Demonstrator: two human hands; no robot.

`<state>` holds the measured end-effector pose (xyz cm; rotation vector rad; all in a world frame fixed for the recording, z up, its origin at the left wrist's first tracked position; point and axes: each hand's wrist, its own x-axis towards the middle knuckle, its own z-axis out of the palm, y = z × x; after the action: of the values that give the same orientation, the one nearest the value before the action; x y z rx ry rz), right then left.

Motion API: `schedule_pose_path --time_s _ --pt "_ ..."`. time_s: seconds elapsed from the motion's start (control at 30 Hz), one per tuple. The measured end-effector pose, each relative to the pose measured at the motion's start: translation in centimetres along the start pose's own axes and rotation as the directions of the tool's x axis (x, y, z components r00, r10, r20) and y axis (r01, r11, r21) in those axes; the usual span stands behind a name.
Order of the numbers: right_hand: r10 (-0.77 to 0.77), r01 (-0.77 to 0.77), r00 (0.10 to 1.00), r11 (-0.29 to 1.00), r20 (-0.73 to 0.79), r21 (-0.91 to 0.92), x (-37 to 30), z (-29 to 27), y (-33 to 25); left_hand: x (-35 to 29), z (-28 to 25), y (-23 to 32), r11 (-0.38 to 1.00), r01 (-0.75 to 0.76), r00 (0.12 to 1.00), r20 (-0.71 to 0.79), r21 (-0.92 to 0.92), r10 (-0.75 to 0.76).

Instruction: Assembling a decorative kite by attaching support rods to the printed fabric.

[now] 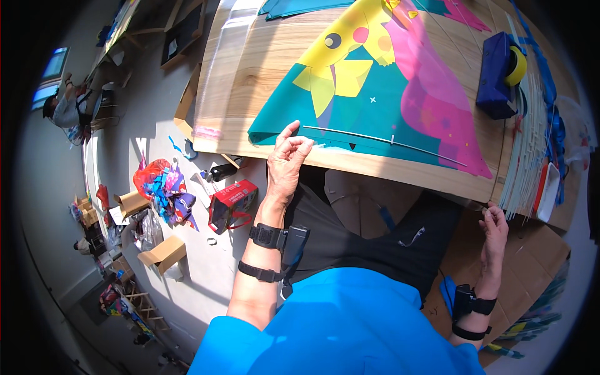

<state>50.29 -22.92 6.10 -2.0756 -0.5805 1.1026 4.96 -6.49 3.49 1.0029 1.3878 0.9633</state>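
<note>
While a kite sail (387,84) lies spread on a wooden table (375,167), both hands are at the near side

In the head view, the sail, printed in green, yellow and pink, covers much of the tabletop. A thin pale rod (419,150) lies across its near part. The left hand (287,165) is at the sail's near-left edge, just beside the rod's left end; its thumb and fingers are bent close together in a narrow pinch, but whether fabric is caught between them I cannot tell. Well apart, the right hand (494,228) is at the table's near-right edge, near a bundle of thin sticks (524,169); its fingers curl inward, and I cannot tell if they hold anything. A blue tape dispenser (494,78) with yellow tape (516,67) is right of the sail. On the floor at left lies a red box (232,203).
</note>
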Motion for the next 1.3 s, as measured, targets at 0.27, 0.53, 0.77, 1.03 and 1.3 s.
schedule_pose_path --time_s 0.27,0.53,0.77,1.03,1.3 --pt "0.033 -0.033 0.999 0.999 0.003 -0.006 0.2 -0.6 0.6 -0.2 0.3 -0.4 0.999 -0.023 1.0 -0.001 0.023 0.023" --pt "0.045 -0.045 0.999 0.999 -0.011 -0.008 -0.1 0.1 -0.4 -0.1 0.4 -0.1 1.0 -0.015 1.0 0.001 0.022 0.015" --pt "0.036 -0.036 0.999 0.999 -0.005 -0.004 -0.1 -0.1 -0.1 -0.2 0.5 0.0 1.0 -0.012 1.0 0.008 0.022 0.011" --pt "0.054 -0.054 0.999 0.999 -0.006 -0.007 -0.2 -0.1 0.0 -0.2 0.4 0.1 0.999 -0.012 1.0 0.003 0.048 0.012" --pt "-0.048 0.039 0.997 0.99 0.064 0.134 0.8 2.6 -3.7 -0.2 -0.4 0.7 0.963 -0.061 0.989 -0.15 -0.263 0.022"
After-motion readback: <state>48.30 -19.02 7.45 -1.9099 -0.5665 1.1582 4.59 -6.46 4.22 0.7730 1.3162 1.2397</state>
